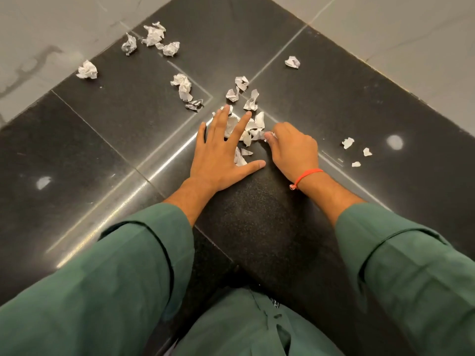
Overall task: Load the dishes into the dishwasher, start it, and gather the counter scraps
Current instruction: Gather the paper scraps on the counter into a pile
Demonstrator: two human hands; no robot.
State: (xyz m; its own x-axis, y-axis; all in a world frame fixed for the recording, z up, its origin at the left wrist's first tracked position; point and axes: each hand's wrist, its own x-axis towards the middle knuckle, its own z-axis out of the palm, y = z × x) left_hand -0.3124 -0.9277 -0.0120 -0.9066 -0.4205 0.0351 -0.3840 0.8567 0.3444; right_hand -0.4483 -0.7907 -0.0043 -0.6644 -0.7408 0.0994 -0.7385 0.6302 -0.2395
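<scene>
Several crumpled white paper scraps lie scattered on a black granite counter (128, 140). My left hand (221, 150) lies flat with fingers spread, its fingertips resting on a small pile of scraps (253, 127) at the counter's middle. My right hand (293, 147) is beside it on the right with fingers curled, pinching scraps at the pile's right edge. More scraps sit beyond the pile (250, 100), at the far left (87, 70), at the back (154, 34), and to the right (347, 143).
The counter forms a corner, bounded by pale marble-look walls (38, 47) at the left and the right. A lone scrap (292, 62) lies at the back right. My green sleeves fill the lower view.
</scene>
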